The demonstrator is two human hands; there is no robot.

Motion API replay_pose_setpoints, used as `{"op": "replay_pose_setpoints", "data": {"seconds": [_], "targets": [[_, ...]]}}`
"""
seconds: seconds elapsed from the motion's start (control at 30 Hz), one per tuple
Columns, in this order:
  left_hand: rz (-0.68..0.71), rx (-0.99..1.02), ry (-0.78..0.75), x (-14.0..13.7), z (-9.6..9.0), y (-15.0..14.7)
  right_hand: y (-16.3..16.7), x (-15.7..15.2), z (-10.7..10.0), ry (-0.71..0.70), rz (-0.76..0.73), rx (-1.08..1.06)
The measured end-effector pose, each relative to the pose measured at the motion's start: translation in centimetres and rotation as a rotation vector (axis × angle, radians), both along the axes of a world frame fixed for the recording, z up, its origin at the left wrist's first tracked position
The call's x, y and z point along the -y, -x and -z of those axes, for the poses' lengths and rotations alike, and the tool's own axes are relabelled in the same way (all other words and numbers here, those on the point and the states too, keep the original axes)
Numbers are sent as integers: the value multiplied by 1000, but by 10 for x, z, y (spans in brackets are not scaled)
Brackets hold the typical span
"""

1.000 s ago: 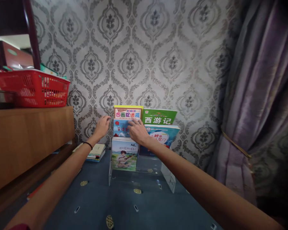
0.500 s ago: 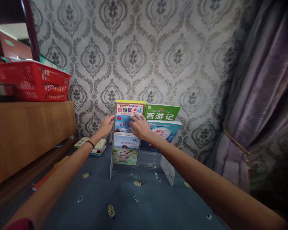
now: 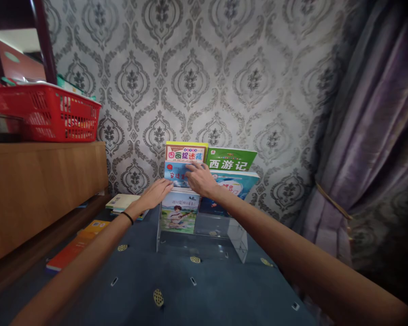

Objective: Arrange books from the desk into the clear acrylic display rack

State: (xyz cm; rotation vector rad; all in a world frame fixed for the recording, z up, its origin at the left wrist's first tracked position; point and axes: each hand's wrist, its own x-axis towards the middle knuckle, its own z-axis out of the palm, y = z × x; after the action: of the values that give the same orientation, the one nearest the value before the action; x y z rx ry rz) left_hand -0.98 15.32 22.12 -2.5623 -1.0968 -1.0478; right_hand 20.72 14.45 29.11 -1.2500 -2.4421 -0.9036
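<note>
A clear acrylic book stand (image 3: pixel 238 240) holds several picture books in stepped rows. My right hand (image 3: pixel 203 180) is at the upper right of a blue book (image 3: pixel 176 174) in the left middle row, its fingers curled on the top edge. My left hand (image 3: pixel 156 192) stretches its fingers to the top left corner of the front book (image 3: pixel 179 213), which shows a child with a guitar, just below the blue one. Behind rises a yellow-edged book (image 3: pixel 185 154). On the right side stand a green book (image 3: pixel 229 158) and a blue sea-coloured book (image 3: pixel 247 181), partly hidden by my right wrist.
Small stacked books (image 3: pixel 122 202) lie left of the stand, and an orange-red book (image 3: pixel 76 246) lies nearer. A wooden cabinet (image 3: pixel 47 181) with a red basket (image 3: pixel 54 113) stands at the left. Patterned wallpaper backs the dark blue surface (image 3: pixel 190 299); a purple curtain (image 3: pixel 346 181) hangs right.
My left hand has moved down and right, from the blue book's upper left edge to the front book's top corner. My right hand stays almost in place at the blue book.
</note>
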Motion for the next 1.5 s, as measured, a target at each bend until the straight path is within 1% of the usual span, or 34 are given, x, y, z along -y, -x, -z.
{"op": "replay_pose_setpoints", "data": {"seconds": [0.37,0.5,0.57,0.63,0.7,0.73,0.8,0.9,0.93,1.0,1.03,1.1,1.3,1.5], "targets": [[-12,19,11,-5,4,1,4,3,-3,-5,21,1],[-1,113,79,1,6,5,4,0,-2,0,25,9],[-4,210,130,7,13,12,3,-3,-1,2,26,7],[-16,339,180,15,28,23,3,-6,1,1,23,7],[-64,481,227,28,54,37,3,-9,2,-3,20,10],[-103,541,254,37,71,44,3,-10,3,-6,19,13],[-185,613,318,57,112,61,3,-12,4,-13,18,17],[-286,571,446,93,179,83,3,-13,3,-11,17,25],[-324,564,469,103,198,89,3,-12,3,-6,19,27],[-366,556,486,121,226,97,3,-10,2,4,24,31],[-377,564,484,127,235,100,4,-9,1,6,26,32],[-381,577,481,135,241,102,3,-7,1,1,25,32],[-387,559,469,138,230,98,-1,-7,5,-29,-22,42],[-365,520,456,140,233,98,-6,-11,12,-95,-59,43]]}}
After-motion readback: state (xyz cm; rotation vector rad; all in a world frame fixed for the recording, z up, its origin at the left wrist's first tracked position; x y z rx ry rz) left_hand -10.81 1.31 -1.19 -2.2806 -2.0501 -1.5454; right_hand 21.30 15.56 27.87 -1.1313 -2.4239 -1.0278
